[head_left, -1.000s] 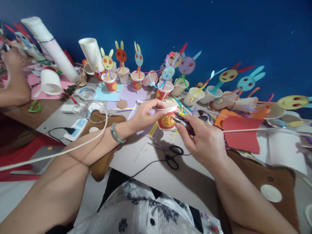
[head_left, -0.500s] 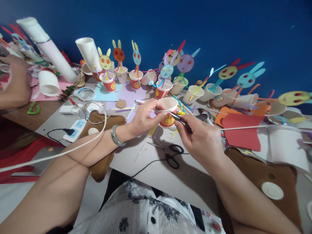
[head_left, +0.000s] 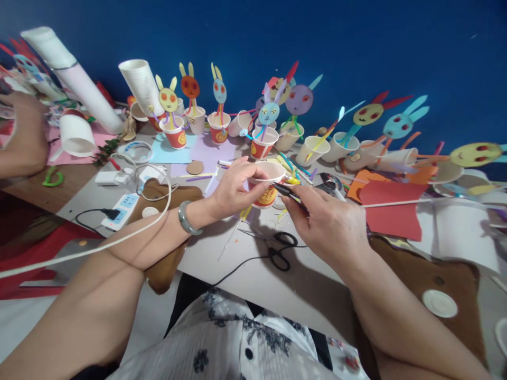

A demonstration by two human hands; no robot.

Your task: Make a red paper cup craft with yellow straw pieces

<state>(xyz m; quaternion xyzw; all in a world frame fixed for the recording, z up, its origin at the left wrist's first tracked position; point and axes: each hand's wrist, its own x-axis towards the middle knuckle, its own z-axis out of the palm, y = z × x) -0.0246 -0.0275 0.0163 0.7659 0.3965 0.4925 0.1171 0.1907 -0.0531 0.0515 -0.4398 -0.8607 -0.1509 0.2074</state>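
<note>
A red-and-white paper cup [head_left: 266, 197] with gold print stands upright over the table, its mouth facing up. My left hand [head_left: 238, 186] pinches its rim from the left, thumb outside and fingers over the edge. In my right hand [head_left: 322, 214] is a slim black tool [head_left: 291, 192], whose tip points left at the cup's side just below the rim; its exact kind is partly hidden by my fingers. Below the cup lie black-handled scissors [head_left: 282, 251], not held. Behind it stands another red cup [head_left: 263, 142] carrying a blue paper rabbit face [head_left: 269, 113].
Several rabbit-faced cups line the blue wall. Red paper [head_left: 392, 211] lies at right, a power strip [head_left: 122, 210] and white cable [head_left: 158, 216] at left. Brown bear-shaped pads [head_left: 428, 295] lie on the table. A co-worker's arm [head_left: 26, 129] reaches in at far left.
The tool's tip has shifted slightly against the cup's side. My left hand keeps its pinch on the rim. The whole view has drifted a little.
</note>
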